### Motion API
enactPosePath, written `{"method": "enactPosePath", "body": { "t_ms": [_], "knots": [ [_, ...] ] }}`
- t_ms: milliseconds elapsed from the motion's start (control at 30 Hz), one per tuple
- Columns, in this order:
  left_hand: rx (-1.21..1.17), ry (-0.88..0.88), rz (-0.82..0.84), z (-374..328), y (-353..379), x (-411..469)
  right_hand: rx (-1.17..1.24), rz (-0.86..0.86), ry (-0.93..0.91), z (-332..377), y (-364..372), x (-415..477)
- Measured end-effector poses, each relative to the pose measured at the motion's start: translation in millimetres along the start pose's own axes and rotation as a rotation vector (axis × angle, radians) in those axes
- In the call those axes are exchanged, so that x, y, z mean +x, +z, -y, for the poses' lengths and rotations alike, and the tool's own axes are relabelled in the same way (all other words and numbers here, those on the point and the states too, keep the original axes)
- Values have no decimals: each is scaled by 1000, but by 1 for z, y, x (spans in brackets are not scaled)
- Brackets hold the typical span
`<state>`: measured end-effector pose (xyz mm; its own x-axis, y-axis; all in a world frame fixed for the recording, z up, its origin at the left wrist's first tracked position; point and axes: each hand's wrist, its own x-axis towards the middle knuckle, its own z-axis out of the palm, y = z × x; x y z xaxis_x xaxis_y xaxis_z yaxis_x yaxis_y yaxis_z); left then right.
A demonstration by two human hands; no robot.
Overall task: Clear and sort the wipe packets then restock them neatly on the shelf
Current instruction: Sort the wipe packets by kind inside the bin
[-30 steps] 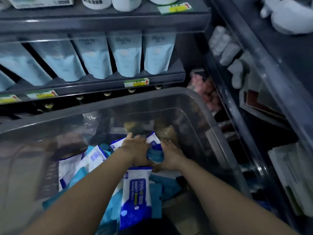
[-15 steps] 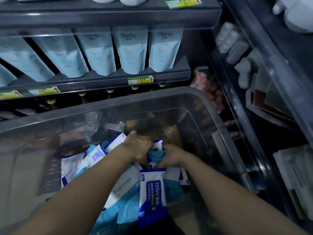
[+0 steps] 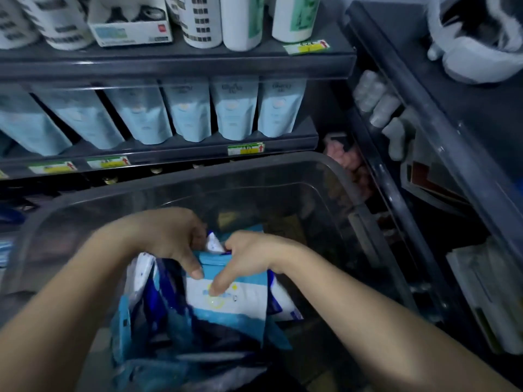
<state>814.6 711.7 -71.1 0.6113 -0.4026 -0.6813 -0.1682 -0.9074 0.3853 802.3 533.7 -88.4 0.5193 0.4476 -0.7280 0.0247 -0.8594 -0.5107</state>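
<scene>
A clear plastic bin [image 3: 254, 193] stands in front of a dark shop shelf, and both hands reach down into it. The left hand [image 3: 169, 239] and the right hand [image 3: 249, 258] sit close together, fingers curled over the top edge of a bunch of wipe packets [image 3: 226, 298]. Both thumbs press on the front packet, which is light blue with a white band and hangs upright between the bin's walls. More of the bunch shows behind and beside it: a white and dark blue packet [image 3: 141, 275] at the left and another white one [image 3: 283, 304] poking out at the right. Below the held bunch, loose blue packets [image 3: 169, 366] lie in a heap on the bin's bottom, too blurred to count.

Behind the bin, the middle shelf [image 3: 169, 154] carries a row of pale blue stand-up pouches [image 3: 186, 108], leaning side by side behind a clear front rail. Yellow and green price tags [image 3: 246, 149] are fixed along its edge. The upper shelf [image 3: 169, 63] holds white bottles [image 3: 240, 21] and a small white box [image 3: 130, 26]. At the right a second shelving unit [image 3: 424, 131] holds pale items, dim and hard to make out
</scene>
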Motion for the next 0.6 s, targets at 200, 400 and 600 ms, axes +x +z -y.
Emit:
{"method": "enactPosePath", "body": {
  "t_ms": [200, 400, 600],
  "knots": [
    [20, -176, -52, 23, 22, -12, 464, -27, -8, 2, 52, 8],
    [151, -37, -125, 4, 82, 11, 377, 5, 50, -23, 93, 36],
    [68, -65, 73, 25, 79, 8, 750, 76, 79, -59, 60, 34]
  ]
}}
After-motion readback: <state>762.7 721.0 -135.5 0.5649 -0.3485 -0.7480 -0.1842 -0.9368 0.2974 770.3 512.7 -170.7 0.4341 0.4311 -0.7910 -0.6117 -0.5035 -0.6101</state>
